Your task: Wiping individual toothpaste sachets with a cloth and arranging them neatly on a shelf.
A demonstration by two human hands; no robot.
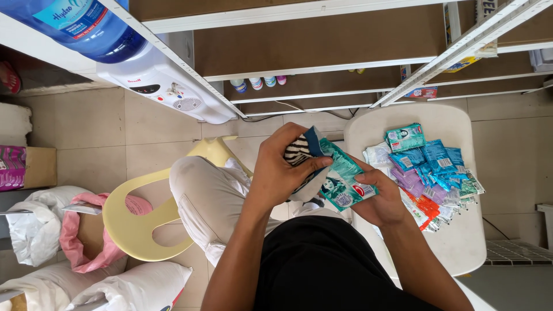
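My left hand [282,173] and my right hand [380,201] meet in front of my chest. Together they grip a bundle of small sachets [340,175]. The bundle's outer sachets are teal and white, and one at the top has a black and white striped pattern. My left hand's fingers curl over the top of the bundle. Under its right end, my right hand supports it from below. To the right, a white plastic chair seat [455,242] carries a pile of loose sachets [432,173] in teal, blue, purple and orange.
I sit with a knee [201,190] over a yellow plastic chair [132,224]. A water dispenser [155,80] with a blue bottle stands at the back left. White metal shelves [322,69] hold small bottles. Sacks [75,242] lie at the lower left.
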